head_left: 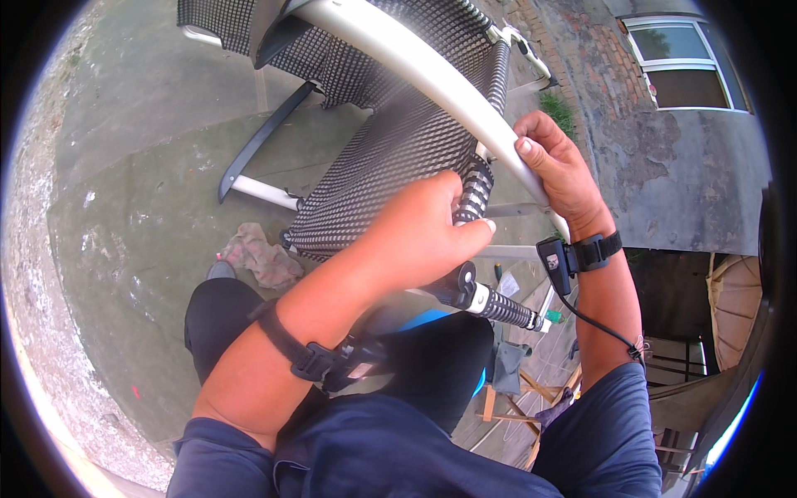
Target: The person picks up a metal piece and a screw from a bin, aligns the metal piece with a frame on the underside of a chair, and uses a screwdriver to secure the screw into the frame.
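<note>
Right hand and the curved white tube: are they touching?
Touching: the head view shows the right hand with its thumb tip against the curved white tube, no gap between.

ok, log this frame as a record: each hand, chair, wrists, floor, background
left hand: curled at the edge of the woven fabric; fingers mostly hidden, grip unclear
right hand: thumb and fingers on the white tube
chair: black-and-white checked fabric, white frame
wrists: black strap on each, left, right
floor: pinkish cloth lying crumpled
background: wall with a window, grass tuft
</note>
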